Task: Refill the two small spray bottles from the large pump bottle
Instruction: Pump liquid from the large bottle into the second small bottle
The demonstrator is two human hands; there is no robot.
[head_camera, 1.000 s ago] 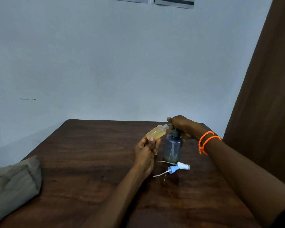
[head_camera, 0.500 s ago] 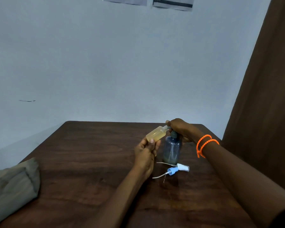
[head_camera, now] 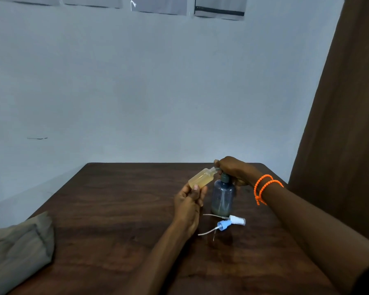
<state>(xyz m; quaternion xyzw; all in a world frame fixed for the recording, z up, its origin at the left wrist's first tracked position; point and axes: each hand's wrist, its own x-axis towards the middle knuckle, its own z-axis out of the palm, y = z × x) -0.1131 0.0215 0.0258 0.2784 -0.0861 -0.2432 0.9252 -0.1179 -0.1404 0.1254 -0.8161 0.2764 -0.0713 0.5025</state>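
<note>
My left hand [head_camera: 190, 201] grips a small clear bottle [head_camera: 201, 178] of yellowish liquid, tilted with its open neck up against the pump's spout. The large bluish pump bottle [head_camera: 223, 196] stands upright on the dark wooden table [head_camera: 119, 209], nearly empty. My right hand [head_camera: 232, 169] covers its pump head, fingers curled over the top. Two spray caps with dip tubes lie in front of the pump bottle: a white one [head_camera: 237, 220] and a blue one [head_camera: 223, 225]. A second small bottle is not visible.
A folded grey-green cloth [head_camera: 17, 250] lies at the table's left front corner. A brown curtain [head_camera: 345, 103] hangs to the right, close to the table's edge. The pale wall stands behind the table's far edge.
The view has tilted slightly. Both hands stay at the pump bottle, the small bottle still held at the spout.
</note>
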